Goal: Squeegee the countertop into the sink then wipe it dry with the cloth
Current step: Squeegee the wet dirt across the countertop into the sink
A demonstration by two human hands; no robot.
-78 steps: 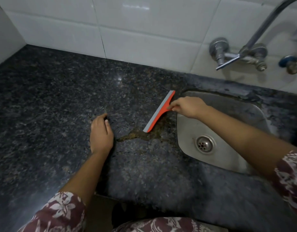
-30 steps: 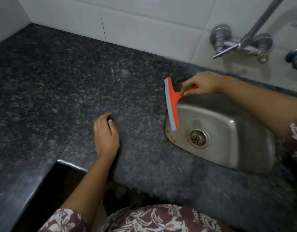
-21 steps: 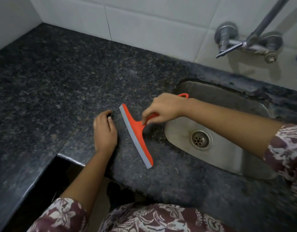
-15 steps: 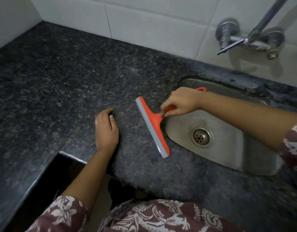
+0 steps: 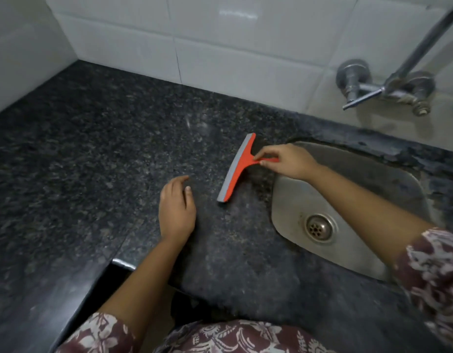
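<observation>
An orange squeegee (image 5: 239, 165) with a grey rubber blade lies on the dark speckled granite countertop (image 5: 105, 149), just left of the steel sink (image 5: 347, 215). My right hand (image 5: 288, 161) pinches its thin handle between thumb and fingers, above the sink's left rim. The blade runs diagonally from upper right to lower left. My left hand (image 5: 177, 208) rests palm down on the counter to the left of the blade, fingers relaxed, not touching the squeegee. No cloth is in view.
A wall-mounted tap (image 5: 388, 85) with a long spout sits above the sink on white tiles (image 5: 220, 47). The drain (image 5: 318, 226) shows in the sink's bottom. The counter's front edge has a notch (image 5: 123, 263) below my left wrist.
My right hand has carried the squeegee up and to the right, and the blade has turned to the opposite slant. My left hand has stayed flat on the counter.
</observation>
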